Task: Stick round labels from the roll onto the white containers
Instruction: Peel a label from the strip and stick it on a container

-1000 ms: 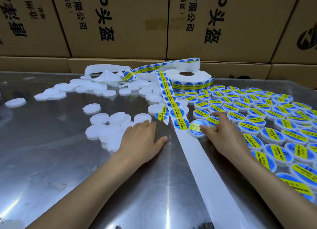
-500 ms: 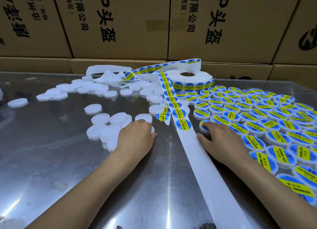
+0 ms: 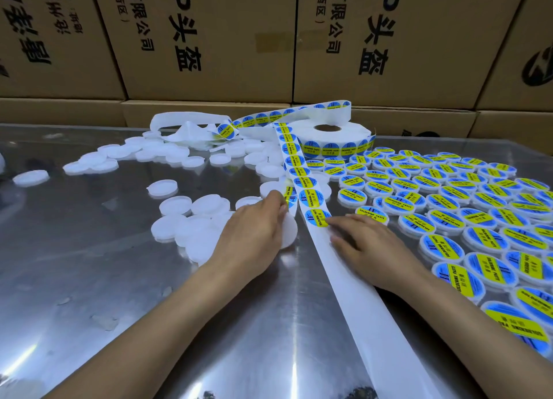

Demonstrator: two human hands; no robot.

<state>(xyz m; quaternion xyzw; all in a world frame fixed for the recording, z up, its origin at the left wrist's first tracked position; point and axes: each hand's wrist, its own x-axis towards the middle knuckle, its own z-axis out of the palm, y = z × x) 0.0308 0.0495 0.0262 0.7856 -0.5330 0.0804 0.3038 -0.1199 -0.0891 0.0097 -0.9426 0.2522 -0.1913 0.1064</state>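
Left: unlabelled white containers (image 3: 176,205) lie scattered on the reflective table (image 3: 89,279). The left hand (image 3: 254,234) rests over one white container (image 3: 288,231), its grip curled around the rim. Centre: the backing strip (image 3: 353,294) runs from the label roll (image 3: 329,135) at the back towards the viewer; the nearest round label (image 3: 317,218) remains on it. The right hand (image 3: 368,246) lies on the strip, fingers extended, its grip wide and the fingertips (image 3: 332,220) touching that label's edge. Right: labelled containers (image 3: 449,219) stand in close rows. Behind: cardboard boxes (image 3: 209,39).
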